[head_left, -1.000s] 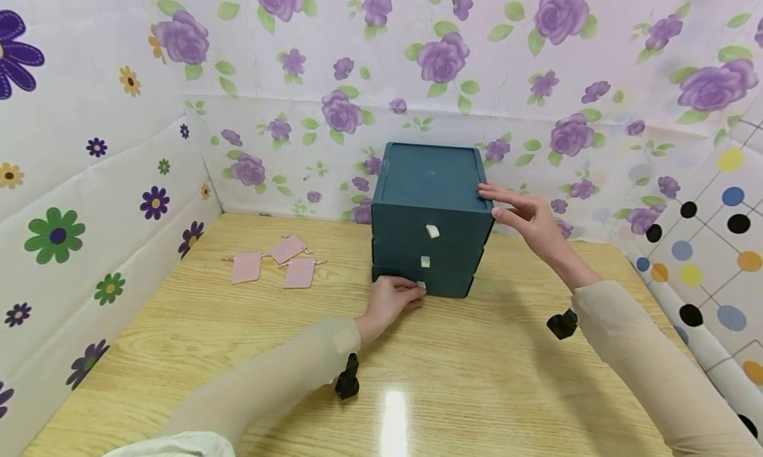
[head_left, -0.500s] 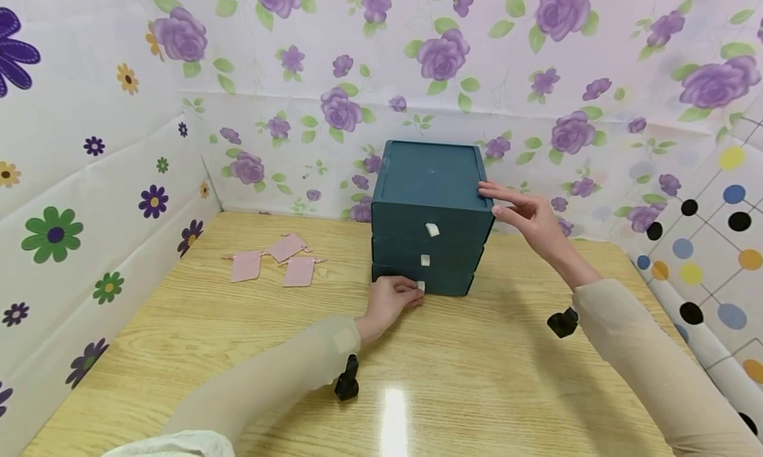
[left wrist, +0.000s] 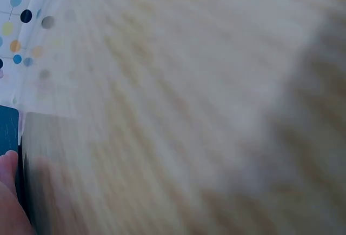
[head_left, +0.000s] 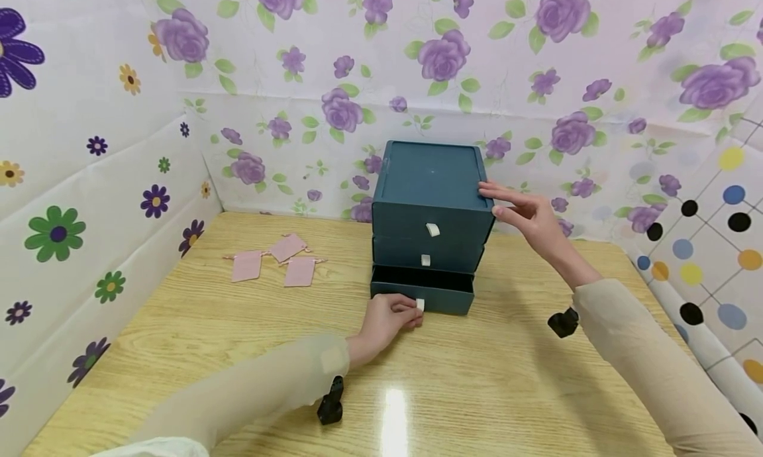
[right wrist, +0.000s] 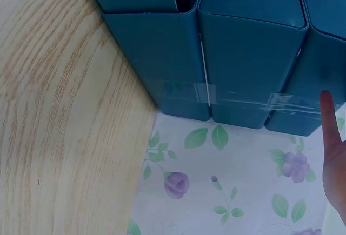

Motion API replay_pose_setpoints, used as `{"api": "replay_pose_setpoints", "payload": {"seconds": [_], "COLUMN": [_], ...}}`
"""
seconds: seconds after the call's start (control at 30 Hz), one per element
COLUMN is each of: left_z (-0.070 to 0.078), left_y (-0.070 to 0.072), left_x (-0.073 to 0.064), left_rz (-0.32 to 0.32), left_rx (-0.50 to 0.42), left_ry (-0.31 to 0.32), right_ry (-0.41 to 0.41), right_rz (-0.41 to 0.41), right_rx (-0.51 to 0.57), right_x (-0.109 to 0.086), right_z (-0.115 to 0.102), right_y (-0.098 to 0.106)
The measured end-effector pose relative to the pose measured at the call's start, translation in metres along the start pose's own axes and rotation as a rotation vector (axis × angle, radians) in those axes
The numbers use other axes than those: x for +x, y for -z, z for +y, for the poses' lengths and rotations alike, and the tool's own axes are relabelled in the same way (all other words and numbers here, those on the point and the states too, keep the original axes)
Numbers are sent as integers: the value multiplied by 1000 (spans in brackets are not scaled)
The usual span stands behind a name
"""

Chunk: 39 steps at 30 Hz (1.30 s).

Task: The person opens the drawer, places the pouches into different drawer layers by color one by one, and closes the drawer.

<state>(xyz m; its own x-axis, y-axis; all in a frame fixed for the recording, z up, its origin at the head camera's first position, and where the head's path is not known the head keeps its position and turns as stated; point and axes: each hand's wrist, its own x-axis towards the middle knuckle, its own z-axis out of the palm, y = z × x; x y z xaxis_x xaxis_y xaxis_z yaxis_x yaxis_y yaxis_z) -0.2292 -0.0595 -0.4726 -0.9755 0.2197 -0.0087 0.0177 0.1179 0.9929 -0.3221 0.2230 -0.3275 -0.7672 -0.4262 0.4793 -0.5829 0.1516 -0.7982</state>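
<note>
A dark teal unit of three stacked drawers [head_left: 432, 172] stands near the back of the table, each front bearing a small white pull tab. Its bottom drawer [head_left: 447, 301] is pulled partly out, and the dark inside shows no contents. My left hand [head_left: 384, 321] pinches that drawer's white tab [head_left: 420, 304]; in the left wrist view only a bit of the hand [left wrist: 11, 192] appears at the edge. With fingers extended, my right hand [head_left: 530, 222] rests against the top right edge of the unit. One finger [right wrist: 328, 116] shows beside the unit's side in the right wrist view.
Three pink drawstring pouches [head_left: 300, 271] lie on the wooden table [head_left: 477, 391] left of the unit. Flowered cloth [head_left: 268, 146] hangs close behind it, with patterned cloth at both sides. Clear tape [right wrist: 243, 100] runs across the unit's side. A black device hangs at each wrist.
The bottom drawer has slid out toward me from its closed position, and my left hand has moved back with it. My right hand has stayed on the unit.
</note>
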Motion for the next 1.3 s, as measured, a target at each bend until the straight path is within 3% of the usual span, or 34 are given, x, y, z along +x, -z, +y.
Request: {"api": "replay_pose_setpoints", "payload": {"seconds": [0.6, 0.87, 1.3], "left_z": [-4, -3, -3], "left_y": [-2, -3, -1], "left_x": [-41, -51, -62], "left_rz": [-53, -73, -97], "left_rx": [-61, -108, -133], "left_ry": [50, 104, 135], "right_ry": [-29, -26, -11], "right_rz": [17, 16, 13], "right_rx": [-30, -37, -32], "right_x": [0, 1, 0], "right_z": [2, 0, -2], "right_y": [0, 0, -1]}}
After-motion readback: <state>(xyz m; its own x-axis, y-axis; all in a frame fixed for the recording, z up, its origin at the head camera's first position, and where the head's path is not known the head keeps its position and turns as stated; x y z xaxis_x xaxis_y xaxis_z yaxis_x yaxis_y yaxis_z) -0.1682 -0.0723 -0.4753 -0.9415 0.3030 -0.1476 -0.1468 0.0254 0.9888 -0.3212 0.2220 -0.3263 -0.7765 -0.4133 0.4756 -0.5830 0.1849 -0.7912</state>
